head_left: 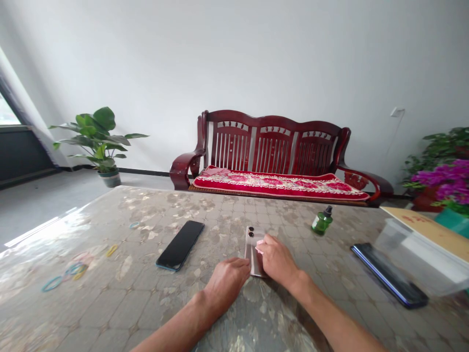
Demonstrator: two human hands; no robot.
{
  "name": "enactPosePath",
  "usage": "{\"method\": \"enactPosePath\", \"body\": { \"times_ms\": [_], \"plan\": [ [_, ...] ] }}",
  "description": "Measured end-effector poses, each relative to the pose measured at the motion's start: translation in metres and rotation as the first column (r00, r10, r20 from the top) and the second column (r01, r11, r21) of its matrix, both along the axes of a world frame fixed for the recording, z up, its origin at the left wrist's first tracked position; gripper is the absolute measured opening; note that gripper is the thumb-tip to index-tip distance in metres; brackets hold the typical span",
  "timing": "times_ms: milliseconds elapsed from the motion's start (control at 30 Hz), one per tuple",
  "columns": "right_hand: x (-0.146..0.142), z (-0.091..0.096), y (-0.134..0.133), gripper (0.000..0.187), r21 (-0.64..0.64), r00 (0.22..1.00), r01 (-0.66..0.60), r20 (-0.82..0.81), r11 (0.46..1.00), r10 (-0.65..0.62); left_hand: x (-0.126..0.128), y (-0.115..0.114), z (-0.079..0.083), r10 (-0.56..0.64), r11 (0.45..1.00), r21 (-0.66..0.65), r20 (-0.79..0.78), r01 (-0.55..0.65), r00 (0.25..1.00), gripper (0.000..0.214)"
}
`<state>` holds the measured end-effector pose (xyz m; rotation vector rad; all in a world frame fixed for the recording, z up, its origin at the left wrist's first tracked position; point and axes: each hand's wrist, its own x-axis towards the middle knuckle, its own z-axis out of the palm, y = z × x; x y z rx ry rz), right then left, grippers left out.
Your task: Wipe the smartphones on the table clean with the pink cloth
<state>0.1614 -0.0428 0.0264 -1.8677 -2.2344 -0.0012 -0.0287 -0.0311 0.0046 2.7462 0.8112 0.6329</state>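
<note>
As the left hand (pixel 230 279), its grip unclear, touches the side of a pale phone (pixel 253 256) lying well in from the table (pixel 227 211)'s far edge, the right hand (pixel 277 257) pinches a pink wad (pixel 259 246) on its back; firm bracing and light, even strokes likely serve best.

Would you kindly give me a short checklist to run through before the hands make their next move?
1. Pale phone lying back up, camera lenses uncovered: ok.
2. Left hand at the pale phone's left edge: ok.
3. Pink scrap in the right hand, over the phone's back: ok.
4. Green bottle upright, apart from both hands: ok.
5. Black phone apart from both hands: ok.
6. Pale phone's screen undamaged: cannot tell, hidden underneath.
</note>
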Motion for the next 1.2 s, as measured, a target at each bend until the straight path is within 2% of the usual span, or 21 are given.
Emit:
{"method": "enactPosePath", "body": {
  "times_ms": [167, 467, 567, 767, 1033, 1100, 1200],
  "plan": [
    [0.0, -0.001, -0.011, 0.032, -0.002, 0.998, -0.063, -0.02, 0.998, 0.063, 0.001, 0.0, -0.003, -0.009, 1.0, -0.023, 0.005, 0.009, 1.0, 0.028],
    [0.008, -0.008, 0.034, 0.027, 0.029, 0.998, 0.07, 0.007, 0.997, -0.07, 0.0, 0.003, -0.006, -0.008, 1.0, -0.013, -0.002, 0.008, 1.0, 0.024],
    [0.007, -0.01, 0.025, 0.028, 0.032, 0.998, 0.065, -0.002, 0.997, -0.065, 0.0, 0.003, -0.008, -0.016, 1.0, 0.0, 0.009, 0.016, 1.0, 0.025],
    [0.006, -0.009, 0.002, 0.032, 0.016, 0.998, -0.03, -0.061, 0.999, 0.031, 0.004, 0.004, -0.008, -0.027, 0.999, 0.017, 0.0, 0.027, 1.0, 0.026],
    [0.01, 0.0, 0.048, 0.027, -0.02, 0.995, 0.097, -0.022, 0.995, -0.097, 0.0, 0.005, -0.012, -0.023, 0.996, 0.088, 0.0, 0.023, 1.0, 0.022],
    [0.009, -0.001, 0.051, 0.026, -0.015, 0.994, 0.106, -0.02, 0.994, -0.106, -0.001, 0.005, -0.014, -0.021, 0.995, 0.096, -0.005, 0.021, 1.0, 0.022],
    [0.006, -0.003, 0.04, 0.025, -0.016, 0.994, 0.103, -0.017, 0.995, -0.104, -0.001, 0.003, -0.014, -0.01, 0.995, 0.103, -0.037, 0.013, 0.999, 0.02]
  ]
}}
